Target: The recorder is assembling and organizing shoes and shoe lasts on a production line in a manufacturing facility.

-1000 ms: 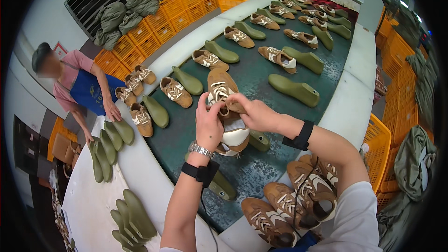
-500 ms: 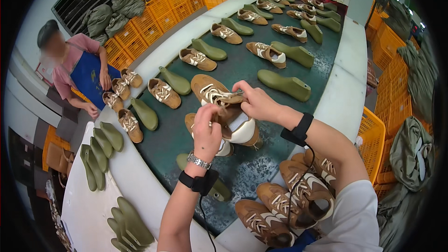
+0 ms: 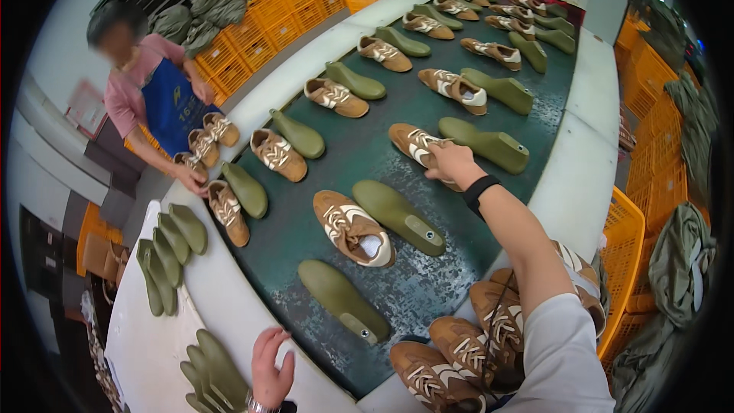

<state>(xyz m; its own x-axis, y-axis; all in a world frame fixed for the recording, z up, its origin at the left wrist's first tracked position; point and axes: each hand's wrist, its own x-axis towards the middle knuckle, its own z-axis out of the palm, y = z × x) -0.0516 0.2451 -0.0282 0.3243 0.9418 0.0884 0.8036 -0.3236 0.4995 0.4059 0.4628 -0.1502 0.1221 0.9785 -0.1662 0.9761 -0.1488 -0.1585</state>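
Observation:
My right hand (image 3: pixel 449 164) grips the heel end of a brown sneaker (image 3: pixel 413 142) with white stripes and laces. That sneaker rests on the dark green belt (image 3: pixel 428 291), beside a green shoe last (image 3: pixel 489 145). Over the white edge at the lower left, my left hand (image 3: pixel 271 367) holds nothing, its fingers apart. Between the hands, another brown sneaker (image 3: pixel 348 226) has a pale insole showing inside. Green lasts lie on both sides of it, one farther right (image 3: pixel 397 214) and one nearer me (image 3: pixel 342 298).
Several brown sneakers (image 3: pixel 459 336) crowd the near right edge. More shoes and lasts line the belt. Loose lasts (image 3: pixel 218 371) lie on the white side table (image 3: pixel 141 352). At the left, a person in a blue apron (image 3: pixel 176 103) touches a sneaker (image 3: pixel 227 210). Orange crates (image 3: pixel 623 252) stand right.
Both hands were on a raised sneaker; now my right hand holds one on the belt, farther away. My left hand has drawn back to the lower left. The other person has reached forward.

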